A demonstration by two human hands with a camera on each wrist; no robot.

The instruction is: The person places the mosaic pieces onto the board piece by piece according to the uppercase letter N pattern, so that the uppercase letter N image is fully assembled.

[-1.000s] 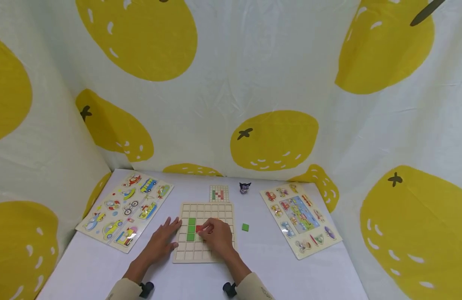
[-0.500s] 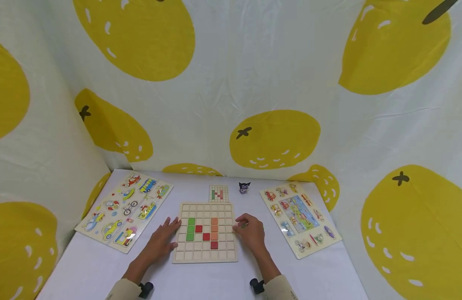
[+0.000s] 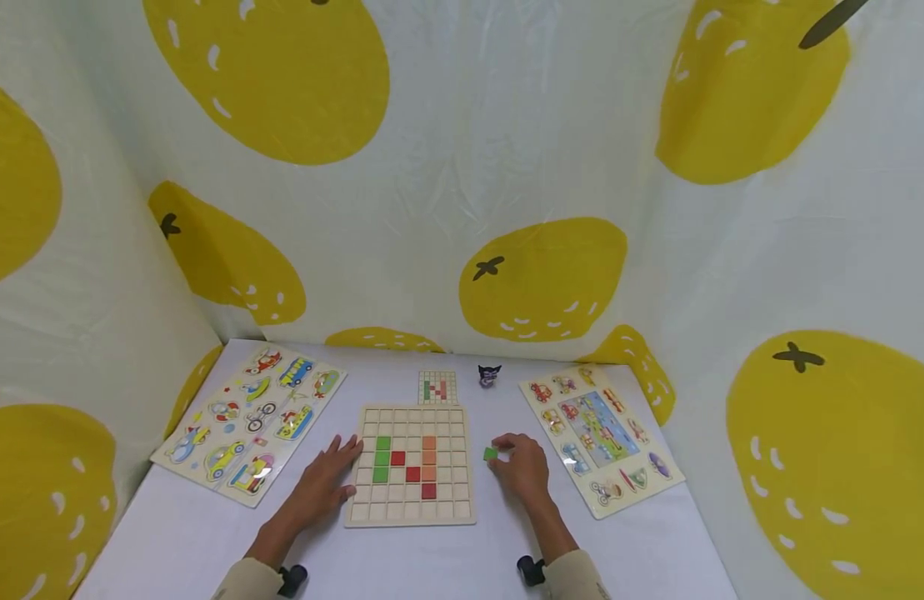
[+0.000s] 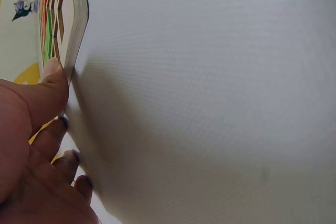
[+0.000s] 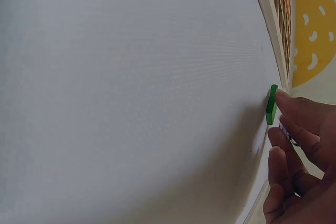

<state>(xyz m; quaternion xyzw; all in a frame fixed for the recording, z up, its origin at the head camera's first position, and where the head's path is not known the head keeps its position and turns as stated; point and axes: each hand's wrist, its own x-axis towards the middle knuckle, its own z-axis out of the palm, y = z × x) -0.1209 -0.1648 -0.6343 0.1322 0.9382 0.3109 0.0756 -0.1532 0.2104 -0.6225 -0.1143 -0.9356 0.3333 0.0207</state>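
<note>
A pale wooden grid board [image 3: 372, 512] lies flat in the middle of the table. Green tiles [image 3: 382, 459], red tiles [image 3: 412, 474] and orange tiles [image 3: 428, 457] sit in its cells. My left hand [image 3: 322, 483] rests at the board's left edge, fingers spread, its thumb [image 4: 52, 74] on the rim in the left wrist view. To the right of the board, my right hand [image 3: 523, 469] pinches a loose green tile [image 3: 490, 454] between thumb and forefinger. In the right wrist view this tile [image 5: 272, 105] is close at the tabletop, thumb against it.
Behind the board lies a small pattern card [image 3: 437, 387] with coloured squares. Next to it stands a small dark figurine [image 3: 488, 376]. A vehicle picture puzzle [image 3: 255, 417] lies at the left, another picture puzzle [image 3: 600, 437] at the right. Lemon-printed curtains [image 3: 432, 250] enclose the table.
My right hand has left the board's tiles and moved right to the loose green tile, which its fingertips now pinch. The left hand has stayed at the board's edge.
</note>
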